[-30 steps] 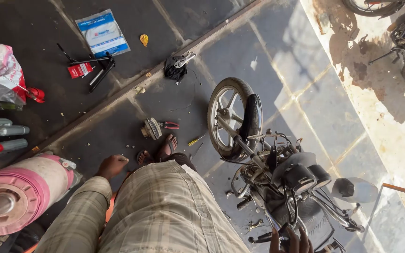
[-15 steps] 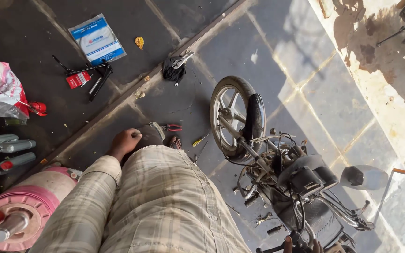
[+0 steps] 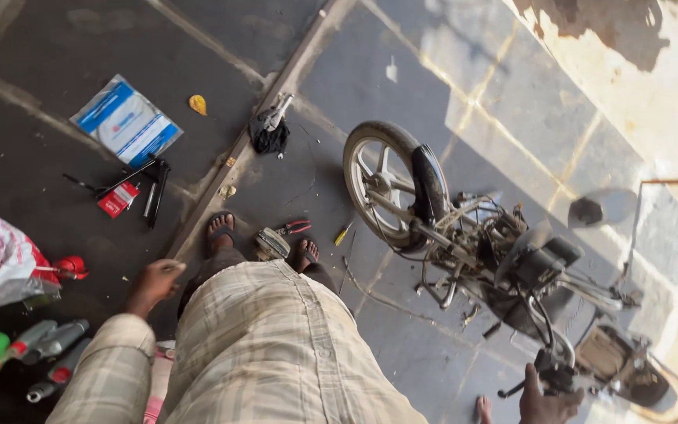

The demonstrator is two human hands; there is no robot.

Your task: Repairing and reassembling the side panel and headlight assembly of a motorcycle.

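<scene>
Metal handlebar [image 3: 547, 369] gripped by right hand [image 3: 547, 402]; left hand [image 3: 154, 283] loosely curled, empty, well apart.

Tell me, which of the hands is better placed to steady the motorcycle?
Probably the right hand: it already rests on the handlebar of the motorcycle. The left hand hangs free on the far side, near the tools on the floor.

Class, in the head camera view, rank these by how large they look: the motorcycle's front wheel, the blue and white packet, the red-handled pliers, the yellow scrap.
Largest to smallest:
1. front wheel
2. blue and white packet
3. red-handled pliers
4. yellow scrap

The last two look close; the scrap lies farther off, so their order is unsure.
</scene>
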